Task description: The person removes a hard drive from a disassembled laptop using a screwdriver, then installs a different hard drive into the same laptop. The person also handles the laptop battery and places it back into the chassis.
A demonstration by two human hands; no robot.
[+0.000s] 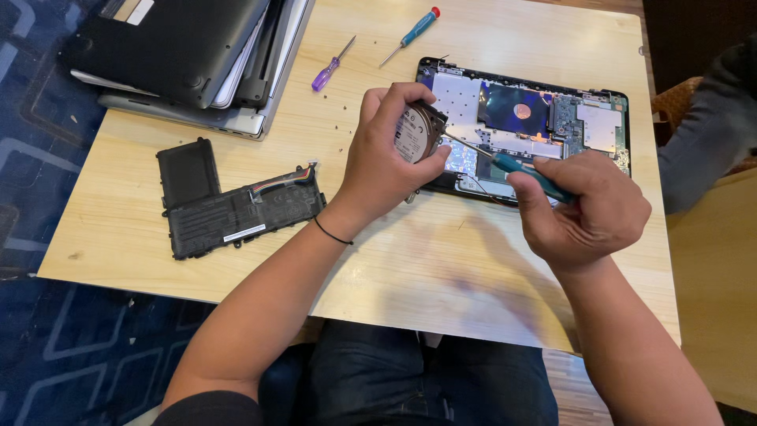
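Pale wooden table (441, 260) over a dark blue patterned carpet (47, 347) carries the work; an opened laptop chassis (552, 118) lies at the far right with its boards and shielding exposed; a detached black battery pack (236, 209) lies well apart to the left, and a stack of closed laptops (189, 63) sits at the far left corner; a purple-handled screwdriver (327, 71) and a second teal-handled screwdriver with a red cap (414, 31) lie between the stack and the chassis; small loose screws (335, 125) are scattered on the bare wood near them

Left hand (386, 162) has fingers and thumb clamped around a round-faced hard drive (418, 134), held tilted on edge just above the near left corner of the chassis; right hand (583, 209) has fingers closed together around the handle of a teal screwdriver (520, 167), its shaft angled so the tip meets the side of the drive

Hazards, as judged: the tip may slip off the screw head and scratch the drive or the exposed board beneath, since the drive is steadied by hand alone; a freed screw may drop into the open chassis or roll off the table; excess side force may strip the head
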